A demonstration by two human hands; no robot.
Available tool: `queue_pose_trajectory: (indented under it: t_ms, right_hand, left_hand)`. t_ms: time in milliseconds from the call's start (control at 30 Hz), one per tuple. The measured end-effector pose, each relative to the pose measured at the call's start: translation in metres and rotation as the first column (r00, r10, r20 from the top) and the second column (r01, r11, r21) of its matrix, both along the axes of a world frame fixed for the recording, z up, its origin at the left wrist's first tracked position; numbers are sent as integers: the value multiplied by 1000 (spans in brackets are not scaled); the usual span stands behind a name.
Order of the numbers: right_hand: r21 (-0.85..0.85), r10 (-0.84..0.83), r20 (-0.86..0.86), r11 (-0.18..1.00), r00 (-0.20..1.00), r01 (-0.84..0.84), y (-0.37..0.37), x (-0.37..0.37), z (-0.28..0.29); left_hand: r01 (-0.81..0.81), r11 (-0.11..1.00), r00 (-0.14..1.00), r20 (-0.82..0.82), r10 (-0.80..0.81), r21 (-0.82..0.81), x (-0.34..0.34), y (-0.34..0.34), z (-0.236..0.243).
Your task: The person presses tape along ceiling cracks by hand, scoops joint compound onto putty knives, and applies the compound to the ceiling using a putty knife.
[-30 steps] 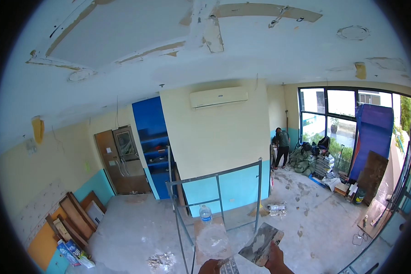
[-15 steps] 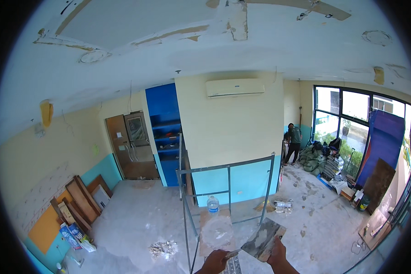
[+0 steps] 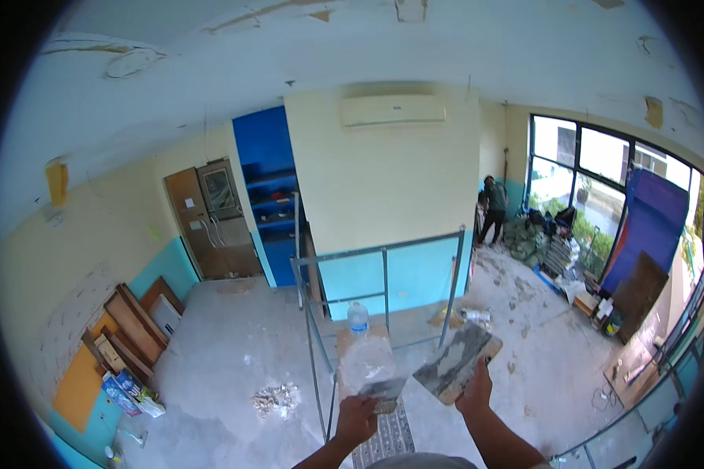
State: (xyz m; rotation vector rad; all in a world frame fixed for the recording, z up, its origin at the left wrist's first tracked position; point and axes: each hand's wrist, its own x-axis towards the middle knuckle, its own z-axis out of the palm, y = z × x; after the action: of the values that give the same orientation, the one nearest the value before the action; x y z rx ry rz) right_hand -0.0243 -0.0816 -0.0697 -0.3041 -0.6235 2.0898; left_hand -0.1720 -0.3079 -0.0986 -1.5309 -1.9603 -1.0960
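My left hand (image 3: 357, 420) is closed around a broad flat scraper (image 3: 385, 389), whose grey blade points right. In my right hand (image 3: 475, 392) is a rectangular board (image 3: 455, 366), gripped at its right edge and tilted, with grey and pale smears over its face. The scraper's blade sits just left of the board, with a narrow gap between them. Below and beyond my left hand lies a brown panel (image 3: 344, 352) carrying a round whitish smear. On its far end stands a clear plastic bottle (image 3: 357, 317).
I am above a perforated metal platform (image 3: 391, 438) with a grey scaffold rail (image 3: 383, 250) ahead. Rubble (image 3: 276, 399) lies on the floor at left, and planks (image 3: 137, 324) lean on the left wall. A person (image 3: 493, 211) bends beside sacks (image 3: 528, 238) near the windows.
My view has tipped downward, so the room sits higher in the picture. The scraper has turned from edge-on to show its flat blade. The board is still in my right hand.
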Motion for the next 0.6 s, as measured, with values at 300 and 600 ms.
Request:
queue_pose_trajectory:
  t_ms: [300, 600]
  right_hand:
    - [10, -132, 50, 991, 990, 132, -8, -65, 61]
    - [583, -361, 390, 809, 847, 77, -24, -83, 40]
  left_hand:
    - [106, 994, 979, -172, -107, -14, -29, 26, 53]
    - [172, 985, 962, -219, -165, 16, -51, 41, 39]
